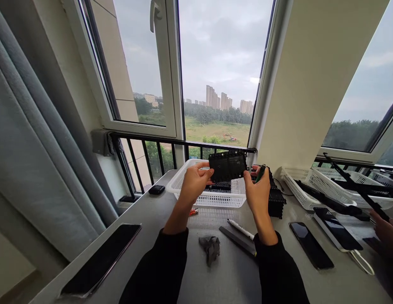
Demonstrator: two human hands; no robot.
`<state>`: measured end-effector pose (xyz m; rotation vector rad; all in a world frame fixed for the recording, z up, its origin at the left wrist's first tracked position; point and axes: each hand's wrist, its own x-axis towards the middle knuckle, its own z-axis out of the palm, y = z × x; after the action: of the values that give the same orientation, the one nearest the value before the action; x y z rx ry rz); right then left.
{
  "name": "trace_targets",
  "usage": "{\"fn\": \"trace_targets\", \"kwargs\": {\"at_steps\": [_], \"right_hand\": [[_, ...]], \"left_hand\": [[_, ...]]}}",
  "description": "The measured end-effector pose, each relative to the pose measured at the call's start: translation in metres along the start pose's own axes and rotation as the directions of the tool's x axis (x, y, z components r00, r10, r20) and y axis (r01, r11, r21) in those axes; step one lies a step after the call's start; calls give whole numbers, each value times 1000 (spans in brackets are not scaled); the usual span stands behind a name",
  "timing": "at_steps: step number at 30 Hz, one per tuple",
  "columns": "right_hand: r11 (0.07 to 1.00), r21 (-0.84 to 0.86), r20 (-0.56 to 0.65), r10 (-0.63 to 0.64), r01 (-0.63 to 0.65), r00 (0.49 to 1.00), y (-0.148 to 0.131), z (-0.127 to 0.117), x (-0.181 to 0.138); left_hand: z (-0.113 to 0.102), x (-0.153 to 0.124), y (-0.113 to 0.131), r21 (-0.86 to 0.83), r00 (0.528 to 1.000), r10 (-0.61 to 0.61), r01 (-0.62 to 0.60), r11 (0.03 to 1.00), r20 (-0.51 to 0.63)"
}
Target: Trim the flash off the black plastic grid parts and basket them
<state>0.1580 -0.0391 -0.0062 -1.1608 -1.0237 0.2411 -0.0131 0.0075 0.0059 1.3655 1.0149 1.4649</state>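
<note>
The left hand (196,181) and right hand (258,192) grasp a flat, notch-edged black plastic panel (228,165) above a white lattice basket (212,200); the right also clasps a slim green tool (261,173). Smooth grey table (228,280), tall window (221,50) beyond.

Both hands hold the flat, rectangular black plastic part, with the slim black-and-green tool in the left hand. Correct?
Wrong hand: the head view shows the slim black-and-green tool in the right hand, not the left hand. Both hands do hold the flat, rectangular black plastic part.
</note>
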Motion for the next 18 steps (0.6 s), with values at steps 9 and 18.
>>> {"fn": "trace_targets", "kwargs": {"at_steps": [9,18], "right_hand": [[840,244,601,262,-485,755,-39,10,-24],[523,263,872,232,-811,432,-13,25,-23]], "left_hand": [[3,-1,-4,196,985,171,-174,965,35],[12,-9,-2,329,958,245,-282,901,149]]}}
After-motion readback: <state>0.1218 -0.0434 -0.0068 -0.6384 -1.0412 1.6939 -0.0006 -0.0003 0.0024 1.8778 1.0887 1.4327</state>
